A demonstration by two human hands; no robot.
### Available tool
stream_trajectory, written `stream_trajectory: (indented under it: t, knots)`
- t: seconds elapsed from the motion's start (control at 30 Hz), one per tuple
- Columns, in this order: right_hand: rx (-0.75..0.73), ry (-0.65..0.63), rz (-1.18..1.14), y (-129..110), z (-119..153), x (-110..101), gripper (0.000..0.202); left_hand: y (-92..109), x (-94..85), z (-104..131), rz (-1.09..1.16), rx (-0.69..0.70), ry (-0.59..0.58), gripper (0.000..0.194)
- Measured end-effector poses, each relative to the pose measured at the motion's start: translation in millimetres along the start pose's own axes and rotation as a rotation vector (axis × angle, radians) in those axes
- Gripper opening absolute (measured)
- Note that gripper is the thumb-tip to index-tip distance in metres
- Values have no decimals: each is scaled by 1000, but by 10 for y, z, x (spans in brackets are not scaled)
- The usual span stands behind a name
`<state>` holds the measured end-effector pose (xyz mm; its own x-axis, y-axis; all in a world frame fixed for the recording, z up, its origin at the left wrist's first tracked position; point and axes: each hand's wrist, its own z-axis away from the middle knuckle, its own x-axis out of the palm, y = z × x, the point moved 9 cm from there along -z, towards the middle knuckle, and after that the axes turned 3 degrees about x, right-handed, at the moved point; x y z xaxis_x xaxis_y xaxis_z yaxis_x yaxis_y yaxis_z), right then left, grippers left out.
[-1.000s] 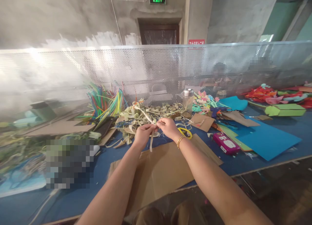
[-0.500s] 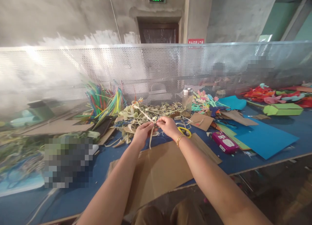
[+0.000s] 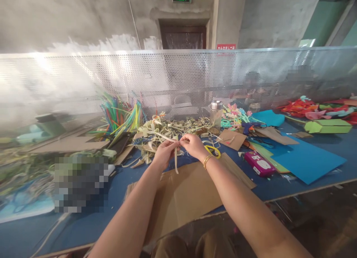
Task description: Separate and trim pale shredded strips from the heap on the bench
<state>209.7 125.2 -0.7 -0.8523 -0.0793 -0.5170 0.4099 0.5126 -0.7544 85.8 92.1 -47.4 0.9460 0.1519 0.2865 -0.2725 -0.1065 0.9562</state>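
Note:
My left hand (image 3: 164, 153) pinches a pale, flat strip (image 3: 176, 163) that looks like dried leaf or paper ribbon; one end dangles below the fingers and another reaches up to the left. Close against it, my right hand (image 3: 190, 143) has thumb and fingertips pinched on the same strip where it crosses. The exact grip is hidden by the fingers. Behind both hands spreads a heap of similar pale and greenish strips (image 3: 156, 128). Below them lies a sheet of brown cardboard (image 3: 186, 194). The yellow handle of a pair of scissors (image 3: 214, 151) shows beside my right wrist.
A bundle of coloured pipe cleaners (image 3: 118, 114) stands at the back left, a glass bottle (image 3: 216, 114) behind the heap. To the right lie a purple packet (image 3: 259, 163), blue sheets (image 3: 309, 157) and a green box (image 3: 327, 126). A perforated metal screen (image 3: 184, 75) borders the table's back.
The strip's dangling end now hangs slightly lower and further right. My hands stay pinched together, with the left one shifted slightly. The whole view has moved a little.

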Motion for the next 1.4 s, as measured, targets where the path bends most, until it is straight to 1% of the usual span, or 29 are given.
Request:
stream_trajectory:
  t: [0.17,0.37,0.57,0.7,0.77,0.9,1.07,1.2,1.4]
  knots:
    - [-7,-15,39,-21,-5,13,10,25,1,0,-40,-2,-2,30]
    - [-9,-27,60,4,-19,33,9,11,18,-15,26,-35,-50,22]
    - [5,-34,40,69,-45,44,9,-49,11,-16,79,-120,-80,13]
    - [38,-25,25,118,-56,27,9,-65,1,5,210,-193,-49,5]
    - [43,-19,28,114,-52,15,10,-71,19,26,253,-227,-50,6]
    - [29,-7,38,68,-35,-4,10,-93,88,62,260,-266,-91,3]
    - [22,-29,27,49,-29,12,10,-106,78,59,219,-253,-73,2]
    - [10,-28,52,35,-28,-2,11,-97,37,46,185,-235,-47,7]
    - [7,-22,79,20,-30,-19,11,-106,12,10,187,-214,-48,9]
